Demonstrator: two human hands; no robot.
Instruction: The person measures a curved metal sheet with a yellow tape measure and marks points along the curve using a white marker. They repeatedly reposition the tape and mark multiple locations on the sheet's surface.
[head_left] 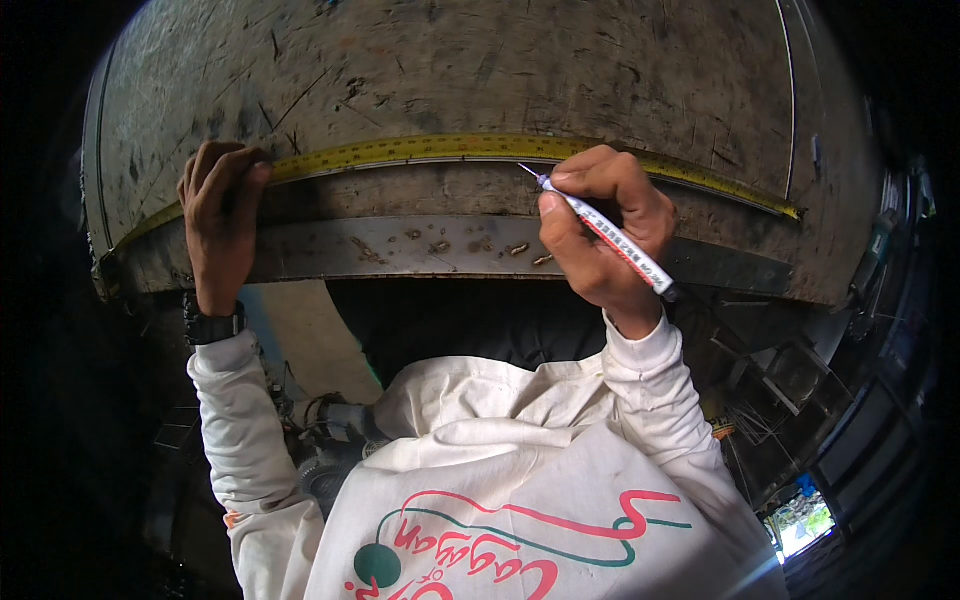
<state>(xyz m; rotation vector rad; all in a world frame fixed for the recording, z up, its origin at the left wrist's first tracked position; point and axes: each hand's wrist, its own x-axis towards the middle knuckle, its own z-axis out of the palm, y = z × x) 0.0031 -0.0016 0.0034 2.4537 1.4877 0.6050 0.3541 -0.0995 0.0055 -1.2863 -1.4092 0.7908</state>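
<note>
A yellow tape measure blade (430, 150) stretches from left to right across the worn bench top, with a thin metal strip (420, 161) along its near edge. My left hand (220, 220) is closed over the left part of the blade, thumb and fingers pinching it. Whether the strip is also gripped there is hidden. In my right hand (640, 215) I hold a white marker pen (607, 232) with a long, thin purple-white tip. That tip points up and left, at the strip's near edge around mid-length; I cannot tell if it touches.
The scarred wooden bench (480, 80) has a grey metal band (400, 248) along its front edge. A thin rod (790, 110) lies lengthwise at the right, near a small pen-like object (815, 152). Beyond the right edge is a teal tool (878, 243); metal frames (795, 375) stand below.
</note>
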